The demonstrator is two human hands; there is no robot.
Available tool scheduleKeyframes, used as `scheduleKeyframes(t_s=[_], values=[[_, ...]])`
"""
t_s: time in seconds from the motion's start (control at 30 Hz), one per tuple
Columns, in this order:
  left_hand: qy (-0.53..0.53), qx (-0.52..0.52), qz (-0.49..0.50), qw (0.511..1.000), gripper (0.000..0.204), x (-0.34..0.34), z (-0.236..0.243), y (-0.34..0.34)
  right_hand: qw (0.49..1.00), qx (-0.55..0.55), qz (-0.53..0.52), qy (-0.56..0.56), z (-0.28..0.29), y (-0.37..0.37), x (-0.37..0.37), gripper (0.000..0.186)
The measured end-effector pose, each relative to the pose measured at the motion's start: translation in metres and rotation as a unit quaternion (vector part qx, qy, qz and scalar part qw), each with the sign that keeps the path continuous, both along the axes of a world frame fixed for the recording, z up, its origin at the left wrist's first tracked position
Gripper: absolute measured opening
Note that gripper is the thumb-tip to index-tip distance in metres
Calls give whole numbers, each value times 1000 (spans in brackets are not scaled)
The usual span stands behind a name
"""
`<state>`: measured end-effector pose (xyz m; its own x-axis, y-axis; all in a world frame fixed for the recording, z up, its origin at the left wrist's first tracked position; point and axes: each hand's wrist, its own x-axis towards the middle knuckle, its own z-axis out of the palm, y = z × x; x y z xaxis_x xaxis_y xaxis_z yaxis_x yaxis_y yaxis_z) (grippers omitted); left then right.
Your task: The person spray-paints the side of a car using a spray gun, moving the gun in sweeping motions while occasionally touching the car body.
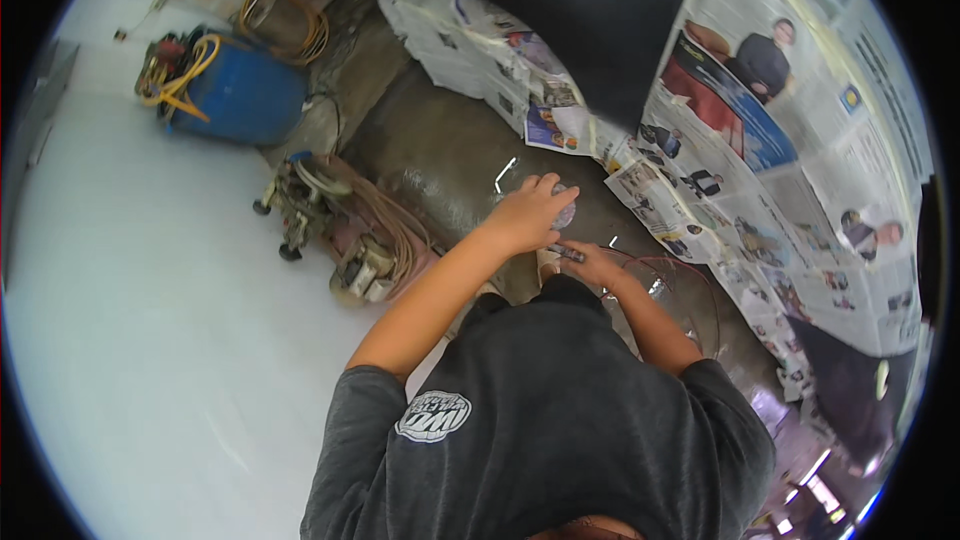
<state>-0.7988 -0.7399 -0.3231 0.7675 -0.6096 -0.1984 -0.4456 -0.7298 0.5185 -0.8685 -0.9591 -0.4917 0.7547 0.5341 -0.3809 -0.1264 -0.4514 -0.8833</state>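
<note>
White workshop floor (120,270) at 9 o'clock; at centre, left hand (528,212) pressed flat, fingers spread, on a small grey pad (566,212) against the grey masked panel (440,155); right hand (592,262) pinching a slim dark tool (566,252).

Count as it stands: one blue drum (240,92) at ten o'clock, with one bundle of yellow cable (172,80) draped on it. One coil of hose (285,25) up at eleven. One small wheeled machine (335,225) left of centre. Two hands in play, the left hand (528,210) and the right hand (590,262), near centre. Newspaper sheets (760,140) at two o'clock overlap too much to count.
</note>
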Motion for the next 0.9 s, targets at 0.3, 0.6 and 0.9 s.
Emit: scheduleKeyframes(t_s=[0.3, 0.6, 0.9], values=[[-77, 87, -97, 989, 55, -37, 69, 59, 996, 22, -41, -79, 43, 85, -44, 57], [-89, 40, -141, 985, 57, -70, 83, 136, 996, -32, -57, -64, 86, 151, -94, 56], [-84, 67, -173, 979, 56, -97, 96, 170, 998, 5, -58, -40, 95, 186, -133, 55]])
